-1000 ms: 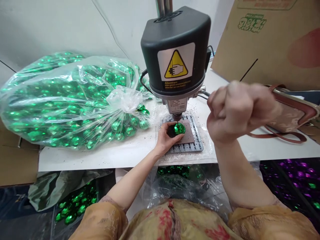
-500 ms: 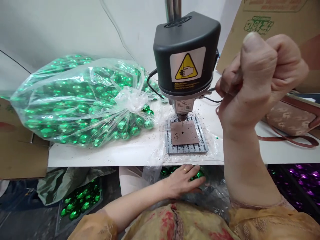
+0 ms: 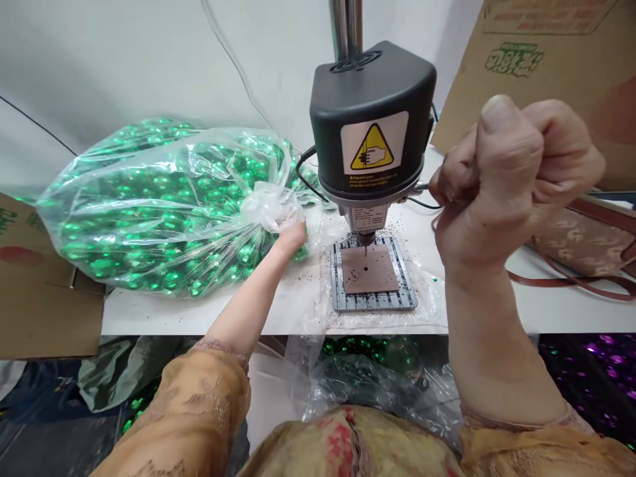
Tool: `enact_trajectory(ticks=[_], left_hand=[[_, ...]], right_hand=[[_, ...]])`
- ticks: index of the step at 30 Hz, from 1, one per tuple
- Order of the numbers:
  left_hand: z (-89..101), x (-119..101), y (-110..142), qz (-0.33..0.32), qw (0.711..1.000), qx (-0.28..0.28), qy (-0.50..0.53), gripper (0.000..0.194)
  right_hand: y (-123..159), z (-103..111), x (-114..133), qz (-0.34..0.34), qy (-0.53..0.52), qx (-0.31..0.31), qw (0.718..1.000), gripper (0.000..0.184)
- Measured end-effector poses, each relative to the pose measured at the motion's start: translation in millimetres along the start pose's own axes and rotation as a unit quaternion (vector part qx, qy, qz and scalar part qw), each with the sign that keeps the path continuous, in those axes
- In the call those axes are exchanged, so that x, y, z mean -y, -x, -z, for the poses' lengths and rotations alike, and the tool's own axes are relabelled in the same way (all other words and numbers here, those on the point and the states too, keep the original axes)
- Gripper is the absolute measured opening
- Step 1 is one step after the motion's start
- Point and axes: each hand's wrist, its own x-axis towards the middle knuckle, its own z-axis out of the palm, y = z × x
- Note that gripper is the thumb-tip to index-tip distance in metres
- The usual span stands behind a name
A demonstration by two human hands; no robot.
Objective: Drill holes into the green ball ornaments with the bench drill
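My right hand (image 3: pixel 511 172) is closed round the feed lever at the right side of a small black drill press (image 3: pixel 325 109). Beneath its thin bit lies a brown square pad (image 3: pixel 380 283) with a dark hole, on a slotted metal base plate (image 3: pixel 342 303). My left hand (image 3: pixel 294 233) reaches to the mouth of a clear plastic bag (image 3: pixel 139 199) filled with shiny green faceted balls. The bunched plastic and the balls hide its fingers, so I cannot make out what they hold.
Dark shavings lie around the base plate on the white table (image 3: pixel 149 315). Cardboard boxes (image 3: pixel 44 291) (image 3: pixel 477 93) stand at both sides. A patterned purse (image 3: pixel 576 228) with a brown strap is at the right. Below the table edge are green balls (image 3: pixel 368 348) and purple balls (image 3: pixel 613 358).
My left hand has moved from below the table edge, by the green balls there, up and left to the bag's mouth. My right hand stays on the lever, slightly lower in view.
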Motion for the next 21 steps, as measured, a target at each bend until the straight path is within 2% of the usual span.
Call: enact_trajectory(ticks=[2,4,7,10,12,15,17,21], left_hand=[[-1.6,-3.1,3.6,0.016,1.000,0.013,0.018,0.022],[-1.5,-12.6,12.0,0.041,0.994,0.034,0.090,0.031],[-2.0,-31.9,31.5,0.078,0.962,0.069,0.254,0.047],[-8.9,-48.4,55.2,0.107,0.926,0.073,0.355,0.051],[-17.5,-55.4,70.0,0.106,0.917,0.067,0.378,0.052],[-32.8,-61.4,87.5,0.081,0.926,0.066,0.363,0.058],[-42.1,-64.0,95.6,0.069,0.929,0.073,0.356,0.062],[-54.8,-68.6,103.9,0.060,0.918,0.088,0.383,0.062]], right_hand=[[0.5,1.0,-0.7,-0.001,0.005,0.000,1.000,0.042],[1.1,1.8,-1.0,0.000,0.005,0.002,1.000,0.043],[1.7,2.5,-1.5,0.007,0.005,0.001,1.000,0.044],[1.9,4.0,-3.5,0.008,-0.003,0.005,1.000,0.044],[2.1,5.4,-5.3,0.006,-0.010,0.011,1.000,0.045],[2.6,7.1,-6.1,0.008,-0.011,0.013,1.000,0.047],[3.1,7.5,-4.6,0.003,0.002,0.014,1.000,0.048],[4.0,8.0,-0.9,-0.018,0.033,0.026,0.999,0.048]])
